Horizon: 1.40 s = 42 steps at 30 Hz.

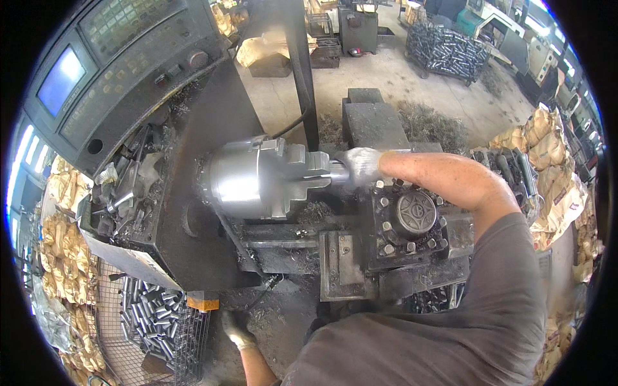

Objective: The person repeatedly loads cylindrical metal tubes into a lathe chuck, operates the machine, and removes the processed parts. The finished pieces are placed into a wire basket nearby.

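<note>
A large steel lathe chuck (239, 180) with stepped jaws fills the middle of the view. A short round metal workpiece (337, 172) sticks out from the jaws to the right. My right hand (362, 166), in a whitish glove, is closed around the free end of that workpiece, and the palm side is hidden. Low in the view, left of my body, hangs my gloved left hand (238, 330). Its fingers are dark and blurred, so I cannot make out whether they hold anything. Right of the chuck stands the square tool post (412, 215) with its bolts and round cap.
A control panel (103, 77) with a lit screen rises at the left, above a tray of tools (129, 193). A wire basket (109, 321) of metal cylinders stands lower left. Another full bin (447, 50) is at the back. Paper sacks (547, 174) lie at right.
</note>
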{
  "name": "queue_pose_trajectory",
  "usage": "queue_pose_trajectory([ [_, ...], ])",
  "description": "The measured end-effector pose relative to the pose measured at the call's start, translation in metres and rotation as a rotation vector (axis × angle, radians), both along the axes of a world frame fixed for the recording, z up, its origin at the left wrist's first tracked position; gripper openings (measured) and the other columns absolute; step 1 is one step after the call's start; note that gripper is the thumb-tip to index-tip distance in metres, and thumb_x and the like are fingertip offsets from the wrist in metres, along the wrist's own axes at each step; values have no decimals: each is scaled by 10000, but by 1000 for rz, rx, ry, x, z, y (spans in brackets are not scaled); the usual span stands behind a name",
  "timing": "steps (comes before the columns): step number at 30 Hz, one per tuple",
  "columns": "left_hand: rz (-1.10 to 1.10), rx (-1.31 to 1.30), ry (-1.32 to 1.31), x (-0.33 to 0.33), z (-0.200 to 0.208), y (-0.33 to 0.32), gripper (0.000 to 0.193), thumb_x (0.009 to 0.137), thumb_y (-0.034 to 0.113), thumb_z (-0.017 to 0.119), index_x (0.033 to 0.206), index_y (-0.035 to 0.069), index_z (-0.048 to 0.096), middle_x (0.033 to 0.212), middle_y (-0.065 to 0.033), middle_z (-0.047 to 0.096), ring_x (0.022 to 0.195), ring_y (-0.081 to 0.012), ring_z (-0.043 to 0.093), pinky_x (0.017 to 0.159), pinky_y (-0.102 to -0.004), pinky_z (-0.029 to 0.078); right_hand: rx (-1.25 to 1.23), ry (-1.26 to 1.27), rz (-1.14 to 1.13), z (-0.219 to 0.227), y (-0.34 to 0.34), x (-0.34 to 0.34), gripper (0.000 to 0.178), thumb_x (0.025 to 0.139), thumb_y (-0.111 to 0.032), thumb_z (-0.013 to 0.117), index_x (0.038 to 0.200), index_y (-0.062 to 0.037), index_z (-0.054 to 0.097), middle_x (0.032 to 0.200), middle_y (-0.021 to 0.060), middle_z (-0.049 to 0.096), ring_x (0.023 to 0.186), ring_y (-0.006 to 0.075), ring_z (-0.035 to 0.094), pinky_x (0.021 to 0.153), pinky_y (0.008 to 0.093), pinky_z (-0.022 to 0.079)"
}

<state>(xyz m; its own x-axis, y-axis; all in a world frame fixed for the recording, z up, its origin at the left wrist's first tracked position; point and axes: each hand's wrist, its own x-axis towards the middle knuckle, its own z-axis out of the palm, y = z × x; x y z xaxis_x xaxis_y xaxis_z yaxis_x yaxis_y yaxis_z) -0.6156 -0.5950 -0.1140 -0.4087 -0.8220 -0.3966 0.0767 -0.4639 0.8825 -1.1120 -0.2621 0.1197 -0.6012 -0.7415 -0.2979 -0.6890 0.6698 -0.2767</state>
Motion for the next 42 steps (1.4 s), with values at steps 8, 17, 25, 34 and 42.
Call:
queue_pose_trajectory([
  [8,48,294,116,3,51,-76,375,1072,541,505,826,267,577,675,118,560,535,-98,473,543,-322,362,209,67,-118,16,2,-2,458,691,-392,866,968,-29,828,938,186,801,857,286,793,758,425,630],
  [17,160,-345,-390,7,25,-81,624,1081,499,581,1435,-15,607,1236,-117,683,1058,-202,639,915,-371,524,-50,45,-134,55,-17,38,601,798,-365,819,1281,-38,672,1132,212,782,1057,361,753,903,451,599],
  [25,165,-1253,-475,-6,121,-42,541,1053,224,668,1482,-74,529,1307,-238,669,1137,-321,663,1015,-460,527,-830,191,-419,95,79,181,423,862,-20,713,1285,-10,710,925,82,782,789,143,713,767,296,584],
  [34,-138,-1979,-161,-251,351,-20,606,951,83,662,1514,-51,485,1185,-317,700,1011,-486,717,940,-552,574,-870,9,-527,38,112,337,383,845,-21,821,1220,-4,751,1056,122,810,983,177,776,876,318,613],
  [42,-353,-1738,-904,-406,417,-56,920,978,348,626,1708,80,135,1240,-337,711,1121,-458,734,963,-541,572,-911,-299,-651,-6,144,369,359,874,-85,841,1213,-20,743,1032,89,798,961,163,775,854,315,625],
])
